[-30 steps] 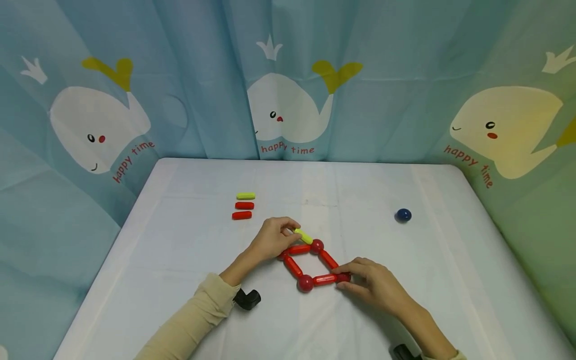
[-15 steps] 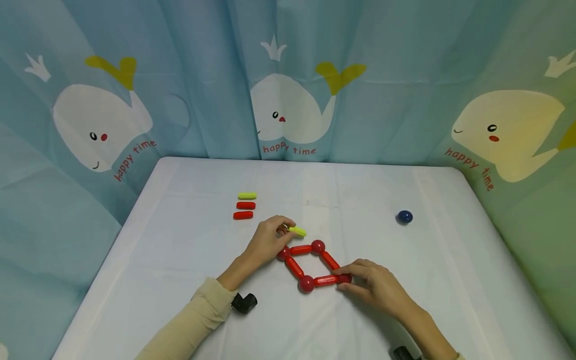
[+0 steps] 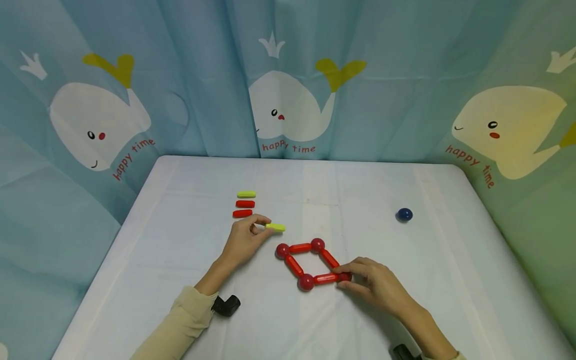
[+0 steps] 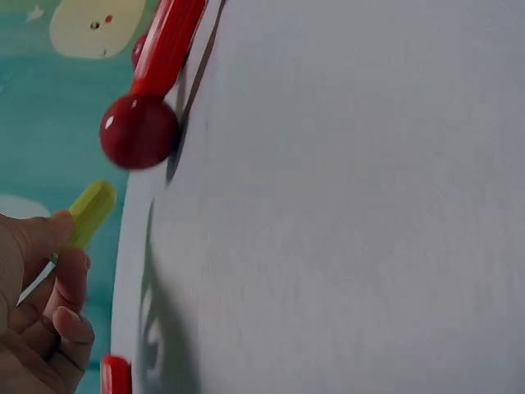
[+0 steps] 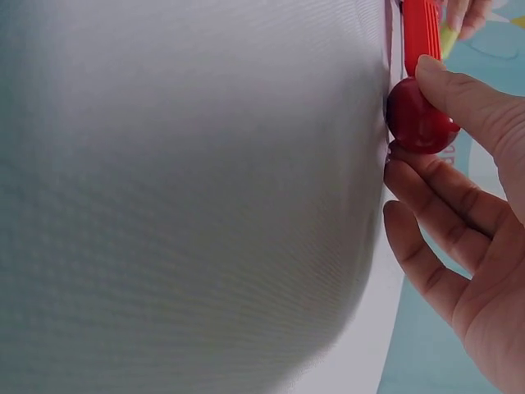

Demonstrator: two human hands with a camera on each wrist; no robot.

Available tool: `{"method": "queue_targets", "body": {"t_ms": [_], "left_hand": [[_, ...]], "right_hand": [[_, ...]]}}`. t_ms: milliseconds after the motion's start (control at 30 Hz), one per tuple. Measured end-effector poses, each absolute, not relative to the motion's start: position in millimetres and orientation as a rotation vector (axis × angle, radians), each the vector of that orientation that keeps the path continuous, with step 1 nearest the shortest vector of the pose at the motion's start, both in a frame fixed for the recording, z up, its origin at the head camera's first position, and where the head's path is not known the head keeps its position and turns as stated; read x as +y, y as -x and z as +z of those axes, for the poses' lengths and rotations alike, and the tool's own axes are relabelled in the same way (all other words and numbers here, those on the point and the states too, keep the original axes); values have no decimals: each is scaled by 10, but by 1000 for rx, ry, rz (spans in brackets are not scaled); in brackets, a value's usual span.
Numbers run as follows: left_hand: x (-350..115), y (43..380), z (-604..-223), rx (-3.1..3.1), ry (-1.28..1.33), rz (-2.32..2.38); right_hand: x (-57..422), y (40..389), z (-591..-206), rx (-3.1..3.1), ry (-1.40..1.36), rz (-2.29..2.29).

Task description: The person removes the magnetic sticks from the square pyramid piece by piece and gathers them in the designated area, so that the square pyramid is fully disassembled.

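My left hand (image 3: 242, 243) pinches one end of a yellow-green rod (image 3: 276, 227) between thumb and fingers. In the left wrist view this rod (image 4: 92, 212) sticks out from the fingertips, apart from a red ball (image 4: 139, 131). On the table lies a four-sided frame of red rods (image 3: 300, 248) with a red ball at each corner. My right hand (image 3: 380, 287) holds the frame's right corner, thumb and fingers about the red ball (image 5: 420, 119). That ball is partly covered by the hand in the head view.
Two red rods (image 3: 245, 204) and another yellow-green rod (image 3: 246, 194) lie in a row beyond my left hand. A dark blue ball (image 3: 404, 215) sits at the right of the white table (image 3: 360, 185). A whale-print curtain (image 3: 387, 120) hangs behind the table.
My left hand has drawn the yellow-green rod away from the frame's far corner, leftward toward the loose rods. The frame's left corner ball is uncovered. My right hand has stayed put.
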State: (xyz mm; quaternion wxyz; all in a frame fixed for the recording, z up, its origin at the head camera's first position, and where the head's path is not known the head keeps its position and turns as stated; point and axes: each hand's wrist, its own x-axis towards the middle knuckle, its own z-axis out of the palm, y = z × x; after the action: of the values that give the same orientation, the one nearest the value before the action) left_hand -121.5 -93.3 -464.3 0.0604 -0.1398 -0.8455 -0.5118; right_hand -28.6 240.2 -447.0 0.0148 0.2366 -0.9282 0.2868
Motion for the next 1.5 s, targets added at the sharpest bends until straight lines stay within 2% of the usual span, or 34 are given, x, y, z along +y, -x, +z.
{"method": "queue_targets", "body": {"t_ms": [600,1167,1500], "left_hand": [[-1602,1284,-4679,-2693,249,-1335],[-1637,1290,-4693,-2756,267,-1194],[-1528,1185,-4630,-2580,352,-1193]], "right_hand": [[2389,276,-4460,-2908,-717,880],[2379,270,-4470,-2931,-703,875],[2369,257,-4479,-2900,-700,865]]}}
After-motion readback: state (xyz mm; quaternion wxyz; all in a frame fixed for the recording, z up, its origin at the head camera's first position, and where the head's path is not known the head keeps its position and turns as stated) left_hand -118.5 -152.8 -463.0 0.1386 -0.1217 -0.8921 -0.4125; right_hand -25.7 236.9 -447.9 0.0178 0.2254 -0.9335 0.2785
